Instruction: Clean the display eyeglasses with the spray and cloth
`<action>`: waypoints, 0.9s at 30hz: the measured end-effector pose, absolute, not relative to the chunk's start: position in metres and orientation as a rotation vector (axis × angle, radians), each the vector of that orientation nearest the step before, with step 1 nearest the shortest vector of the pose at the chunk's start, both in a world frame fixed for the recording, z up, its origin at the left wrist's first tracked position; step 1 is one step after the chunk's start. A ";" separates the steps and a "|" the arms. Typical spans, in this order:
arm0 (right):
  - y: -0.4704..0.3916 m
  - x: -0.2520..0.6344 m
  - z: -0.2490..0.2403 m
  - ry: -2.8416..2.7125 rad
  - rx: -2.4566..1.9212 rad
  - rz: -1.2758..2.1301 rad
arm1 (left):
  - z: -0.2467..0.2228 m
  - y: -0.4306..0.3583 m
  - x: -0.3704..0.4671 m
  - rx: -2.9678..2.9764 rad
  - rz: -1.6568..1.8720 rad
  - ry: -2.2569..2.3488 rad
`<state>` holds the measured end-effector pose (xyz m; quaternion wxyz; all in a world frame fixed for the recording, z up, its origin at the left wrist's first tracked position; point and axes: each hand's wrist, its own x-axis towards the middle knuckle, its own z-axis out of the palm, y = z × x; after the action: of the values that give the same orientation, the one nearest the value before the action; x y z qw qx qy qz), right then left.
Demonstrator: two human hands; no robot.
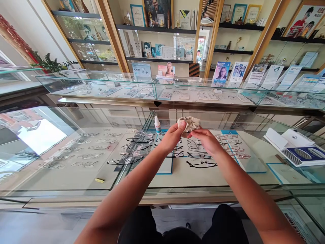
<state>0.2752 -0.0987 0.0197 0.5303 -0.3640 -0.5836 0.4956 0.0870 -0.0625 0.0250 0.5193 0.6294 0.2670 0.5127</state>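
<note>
A crumpled beige cloth is held up between both hands above the glass showcase. My left hand grips its left side, with the thumb pressed on top. At the lower right of the cloth, my right hand pinches it with fingers closed. Whether something lies inside the folds is hidden. A white spray bottle with a blue label stands upright just left of the hands. Beneath the hands, rows of eyeglasses lie inside the showcase.
The glass showcase spans the front. An open white and blue case sits at its right. A yellow clip lies at the left front. Behind runs a second glass counter with leaflets and posters on top.
</note>
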 end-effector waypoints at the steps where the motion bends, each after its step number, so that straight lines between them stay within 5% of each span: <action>1: -0.099 0.275 0.020 -1.396 -0.870 1.200 | 0.027 -0.064 0.086 1.473 1.148 0.580; 27: -0.104 0.270 0.019 -1.504 -0.808 1.023 | 0.044 -0.070 0.082 1.190 1.253 0.520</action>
<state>0.2700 -0.1035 0.0194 0.5443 -0.3406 -0.6340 0.4310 0.0816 -0.0705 0.0445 0.6198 0.5177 0.2260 0.5448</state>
